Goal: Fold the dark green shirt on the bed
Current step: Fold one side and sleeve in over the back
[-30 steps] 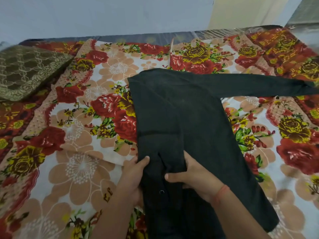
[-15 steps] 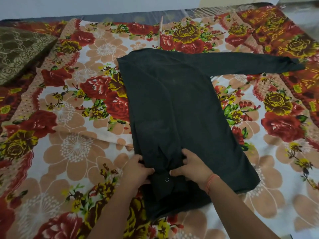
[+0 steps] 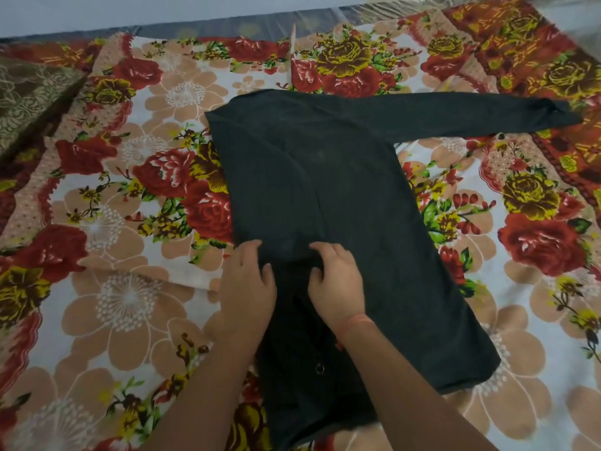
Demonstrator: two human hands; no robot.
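The dark green shirt (image 3: 341,190) lies flat on the bed, its left side folded in over the body. One long sleeve (image 3: 471,115) stretches out to the right. A snap button shows near the shirt's near end. My left hand (image 3: 247,284) rests flat on the shirt's left folded edge, fingers fairly straight. My right hand (image 3: 338,281) sits just beside it on the shirt's middle, its curled fingers and thumb pinching a small ridge of fabric. A dark crease runs between the two hands.
The floral bedsheet (image 3: 123,288) in red, peach and yellow covers the bed. An olive patterned pillow (image 3: 29,99) lies at the far left. The wall and the mattress's far edge (image 3: 227,24) run along the top.
Both hands have slid up the shirt, away from me, from beside the snap button to the shirt's middle. The view has tilted down.
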